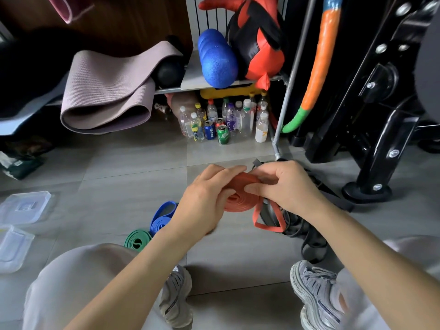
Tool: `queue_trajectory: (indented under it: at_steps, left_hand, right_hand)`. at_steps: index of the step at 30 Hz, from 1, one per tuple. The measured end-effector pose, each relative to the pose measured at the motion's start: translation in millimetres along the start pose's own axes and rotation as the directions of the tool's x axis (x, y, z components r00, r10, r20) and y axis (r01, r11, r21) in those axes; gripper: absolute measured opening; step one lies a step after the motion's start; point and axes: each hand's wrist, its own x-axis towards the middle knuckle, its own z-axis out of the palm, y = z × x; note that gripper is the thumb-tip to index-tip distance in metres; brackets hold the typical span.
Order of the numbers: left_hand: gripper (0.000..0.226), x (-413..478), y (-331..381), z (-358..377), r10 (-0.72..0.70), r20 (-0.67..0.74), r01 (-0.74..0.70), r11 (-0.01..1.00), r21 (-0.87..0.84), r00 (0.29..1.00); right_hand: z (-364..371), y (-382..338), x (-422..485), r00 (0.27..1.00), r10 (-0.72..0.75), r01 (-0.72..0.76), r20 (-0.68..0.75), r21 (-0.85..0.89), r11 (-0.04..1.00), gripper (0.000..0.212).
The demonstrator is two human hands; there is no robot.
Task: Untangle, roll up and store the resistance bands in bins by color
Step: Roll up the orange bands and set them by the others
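An orange-red resistance band (240, 201) is wound into a flat coil between both hands above the floor, with a loose loop hanging below to the right. My left hand (204, 198) grips the coil's left side. My right hand (283, 184) pinches its top right edge with thumb and fingers. A rolled blue band (162, 216) and a rolled green band (138, 239) lie on the floor to the left. A tangle of black bands (307, 232) lies under my right forearm.
Two clear plastic bins (23, 207) (13, 247) sit at the left edge. Bottles and cans (223, 120) stand under a shelf with a folded mat (107, 94) and blue foam roller (217, 60). A black machine frame (371, 129) stands right. My knees and shoes fill the foreground.
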Motion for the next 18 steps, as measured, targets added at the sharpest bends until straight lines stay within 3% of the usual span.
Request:
queue_trajectory:
  at_steps: [8, 14, 18]
  left_hand:
    - [0.055, 6, 2, -12, -0.211, -0.126, 0.175, 0.952, -0.252, 0.969]
    - [0.052, 6, 5, -9, -0.377, -0.179, 0.228, 0.808, -0.543, 0.909]
    - [0.043, 8, -2, -8, -0.384, -0.115, 0.291, 0.834, -0.469, 0.916]
  right_hand:
    - [-3, 2, 2, 0.996, 0.062, -0.061, -0.065, 0.017, 0.998, 0.022]
    - [-1, 0, 3, 0.995, 0.062, -0.041, -0.074, 0.251, 0.967, 0.024]
    - [-1, 4, 4, 0.995, 0.058, -0.042, -0.076, 0.2, 0.979, 0.023]
